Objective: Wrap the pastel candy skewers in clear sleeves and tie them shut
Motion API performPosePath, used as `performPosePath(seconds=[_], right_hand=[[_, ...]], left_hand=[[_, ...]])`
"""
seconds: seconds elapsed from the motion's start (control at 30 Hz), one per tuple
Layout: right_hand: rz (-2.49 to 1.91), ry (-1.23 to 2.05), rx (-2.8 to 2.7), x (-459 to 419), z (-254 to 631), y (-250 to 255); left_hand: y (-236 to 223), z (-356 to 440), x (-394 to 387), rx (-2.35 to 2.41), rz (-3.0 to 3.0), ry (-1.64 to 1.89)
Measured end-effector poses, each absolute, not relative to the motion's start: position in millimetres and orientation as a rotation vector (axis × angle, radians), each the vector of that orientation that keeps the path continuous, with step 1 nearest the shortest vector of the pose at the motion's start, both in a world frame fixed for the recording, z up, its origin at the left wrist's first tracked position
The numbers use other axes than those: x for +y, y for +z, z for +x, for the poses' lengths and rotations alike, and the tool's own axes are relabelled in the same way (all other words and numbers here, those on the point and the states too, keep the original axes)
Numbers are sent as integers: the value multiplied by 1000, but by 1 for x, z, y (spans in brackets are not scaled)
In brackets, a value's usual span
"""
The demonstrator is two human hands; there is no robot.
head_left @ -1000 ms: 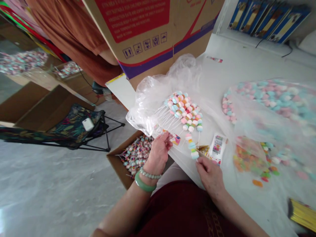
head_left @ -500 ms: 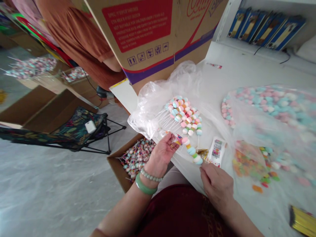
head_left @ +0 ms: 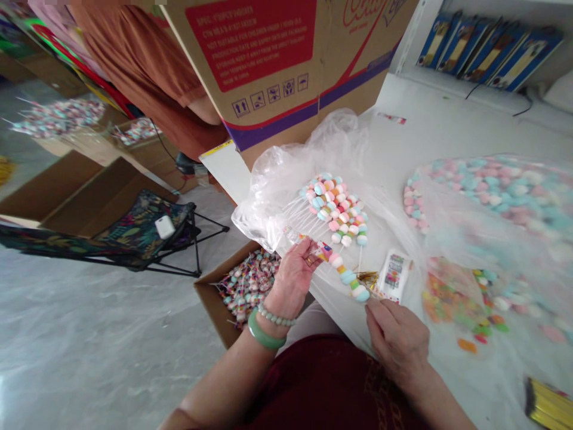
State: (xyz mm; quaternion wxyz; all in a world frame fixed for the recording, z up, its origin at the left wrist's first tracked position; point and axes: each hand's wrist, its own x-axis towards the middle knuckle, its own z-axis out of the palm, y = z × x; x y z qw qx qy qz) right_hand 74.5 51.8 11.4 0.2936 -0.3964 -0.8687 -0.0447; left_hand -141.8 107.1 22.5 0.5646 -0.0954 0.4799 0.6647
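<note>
My right hand [head_left: 396, 334] is closed at the lower end of a marshmallow skewer [head_left: 348, 277]; its stick is hidden in my fingers. Pink, white, yellow, blue and green pieces are strung along it. A small printed plastic wrapper [head_left: 323, 251] is pinched in my left hand [head_left: 293, 276], its edge against the skewer's pink tip. I cannot tell whether the tip is inside. Just beyond lies a pile of finished skewers [head_left: 336, 203] with white sticks pointing left. Gold twist ties [head_left: 367, 279] and a stack of flat printed wrappers [head_left: 394, 273] rest near my right hand.
Loose marshmallows [head_left: 505, 185] and gummy candies [head_left: 452, 292] lie under clear plastic on the right. A large carton [head_left: 268, 128] stands at the back. An open box of wrapped skewers [head_left: 246, 286] sits below the table edge, near a folding chair [head_left: 134, 224]. Another person [head_left: 147, 65] is behind the carton.
The skewer in my right hand has moved down and right, its tip now meeting the wrapper. My left hand has shifted slightly right. Between the last two frames little differs.
</note>
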Motion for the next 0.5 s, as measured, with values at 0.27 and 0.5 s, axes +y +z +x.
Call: performPosePath(seconds=[0.27, 0.5], right_hand=[[-992, -213, -2351, 52, 77, 11], [-1082, 137, -2323, 52, 76, 7]], left_hand=[[15, -146, 104, 1239, 19, 1583], [6, -146, 102, 1190, 134, 1401]])
